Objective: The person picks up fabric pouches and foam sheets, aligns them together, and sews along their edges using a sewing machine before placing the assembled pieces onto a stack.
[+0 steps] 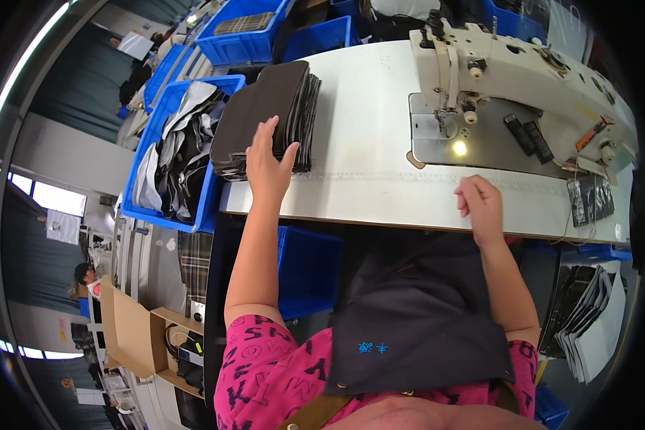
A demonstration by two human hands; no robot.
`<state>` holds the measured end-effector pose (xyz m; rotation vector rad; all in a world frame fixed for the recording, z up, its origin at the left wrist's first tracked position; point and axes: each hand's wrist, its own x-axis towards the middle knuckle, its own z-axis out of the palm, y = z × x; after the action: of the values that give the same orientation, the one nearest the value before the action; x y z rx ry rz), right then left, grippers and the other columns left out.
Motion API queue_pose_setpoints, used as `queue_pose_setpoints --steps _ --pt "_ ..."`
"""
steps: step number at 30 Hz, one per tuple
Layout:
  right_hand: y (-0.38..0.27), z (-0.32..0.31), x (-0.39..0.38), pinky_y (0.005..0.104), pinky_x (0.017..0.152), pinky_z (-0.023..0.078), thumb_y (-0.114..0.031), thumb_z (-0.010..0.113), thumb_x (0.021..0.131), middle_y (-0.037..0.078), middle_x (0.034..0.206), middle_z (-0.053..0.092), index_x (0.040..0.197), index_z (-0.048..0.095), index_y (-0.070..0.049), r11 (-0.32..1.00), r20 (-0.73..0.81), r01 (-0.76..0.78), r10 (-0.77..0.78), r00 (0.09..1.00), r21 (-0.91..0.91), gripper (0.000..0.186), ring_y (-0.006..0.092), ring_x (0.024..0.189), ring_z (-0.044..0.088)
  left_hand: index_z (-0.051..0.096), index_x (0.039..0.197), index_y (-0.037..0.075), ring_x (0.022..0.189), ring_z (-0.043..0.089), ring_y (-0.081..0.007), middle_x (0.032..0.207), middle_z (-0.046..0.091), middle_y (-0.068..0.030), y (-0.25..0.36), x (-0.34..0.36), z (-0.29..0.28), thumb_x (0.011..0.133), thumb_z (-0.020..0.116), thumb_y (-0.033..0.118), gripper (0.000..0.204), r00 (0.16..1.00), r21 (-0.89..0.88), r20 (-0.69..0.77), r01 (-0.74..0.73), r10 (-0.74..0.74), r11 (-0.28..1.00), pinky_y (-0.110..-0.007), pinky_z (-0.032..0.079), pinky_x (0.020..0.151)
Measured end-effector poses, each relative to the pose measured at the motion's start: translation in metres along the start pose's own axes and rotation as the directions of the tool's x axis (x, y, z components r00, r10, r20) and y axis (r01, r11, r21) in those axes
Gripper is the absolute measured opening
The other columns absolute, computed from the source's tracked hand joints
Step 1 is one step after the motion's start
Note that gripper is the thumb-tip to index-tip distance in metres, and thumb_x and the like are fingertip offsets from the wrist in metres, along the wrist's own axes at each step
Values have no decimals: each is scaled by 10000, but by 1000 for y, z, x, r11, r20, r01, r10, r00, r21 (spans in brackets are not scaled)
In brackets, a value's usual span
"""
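My left hand (267, 163), fingers stretched out and thumb apart, is at the near side of a thick stack of dark brown fabric pieces (261, 107). Its fingertips overlap the top piece; whether they press on it I cannot tell. Over the front part of the white sewing table (358, 150), my right hand (480, 204) is loosely curled, with nothing seen sticking out of it. Beyond that hand stands an industrial sewing machine (509, 61), its needle area above a shiny metal plate (430, 147). No fabric shows under the needle.
A blue crate (211, 204) of grey and black fabric pieces adjoins the table's left end. Small black items (527, 136) and an orange-handled tool (593, 133) lie by the machine. A black packet (590, 199) is at the right. A blue bin (304, 272) stands below the table.
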<state>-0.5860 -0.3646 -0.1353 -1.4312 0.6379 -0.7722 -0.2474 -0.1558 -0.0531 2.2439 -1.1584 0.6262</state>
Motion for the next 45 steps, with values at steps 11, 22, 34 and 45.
queue_pose_setpoints --steps 11,22,34,45 --pt "20 20 6 352 626 464 -109 719 954 122 750 629 872 670 19 843 132 266 -232 964 -467 159 228 645 588 679 1344 62 1277 637 -335 1344 697 -163 -99 33 -32 983 741 326 451 976 -191 -101 169 -191 967 -410 489 1079" --pt "26 18 5 332 603 410 -67 689 953 105 712 567 848 637 30 827 109 293 -275 955 -480 152 179 629 510 457 1588 264 1518 380 -356 1639 430 -113 -325 55 -117 942 713 512 737 590 247 -492 800 -640 547 -647 364 1159" --pt "19 28 6 345 600 410 -73 691 957 111 705 558 847 638 20 776 130 334 -315 940 -536 153 200 619 512 709 1281 157 1083 709 -429 1180 753 -191 -328 82 -150 1074 491 402 388 623 241 -547 757 -559 608 -541 539 911" --pt "18 24 2 352 632 481 -104 713 948 127 757 649 867 687 -1 760 145 343 -317 937 -552 135 243 660 625 602 1294 3 1145 667 -265 1277 684 -106 -126 129 -179 1143 470 264 329 744 -852 -383 -55 -547 520 -387 532 998"
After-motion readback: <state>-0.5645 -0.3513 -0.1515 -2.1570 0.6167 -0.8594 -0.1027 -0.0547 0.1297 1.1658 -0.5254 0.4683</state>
